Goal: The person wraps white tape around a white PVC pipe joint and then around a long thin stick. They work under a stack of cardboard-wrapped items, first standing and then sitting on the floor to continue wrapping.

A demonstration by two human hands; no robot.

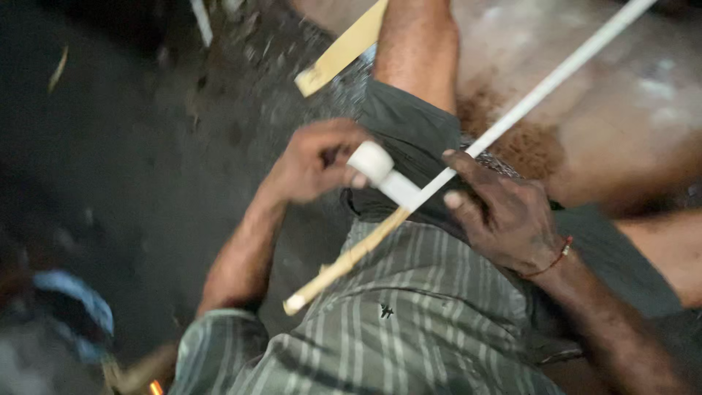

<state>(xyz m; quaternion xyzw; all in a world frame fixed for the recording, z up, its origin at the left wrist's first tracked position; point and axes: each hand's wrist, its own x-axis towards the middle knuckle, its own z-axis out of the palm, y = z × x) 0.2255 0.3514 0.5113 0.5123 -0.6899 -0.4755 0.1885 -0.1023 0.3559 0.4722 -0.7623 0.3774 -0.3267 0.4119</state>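
Observation:
A long thin white pipe (545,86) slants from the upper right down over my lap; its lower end (333,272) looks yellowish and stained. A white pipe fitting (374,165) sits on the pipe at mid-length. My left hand (316,161) is closed around the fitting's round end, fingertips on it. My right hand (504,213), with a red thread (557,257) at the wrist, grips the pipe just beside the fitting, thumb on top. The picture is motion-blurred.
I sit in a striped shirt (409,322) and dark shorts (409,128), bare knee (418,44) raised. A flat yellow strip (340,53) lies beyond the knee. Brown dust (530,145) is piled on the pale floor at right. Dark ground and a blue object (77,307) lie left.

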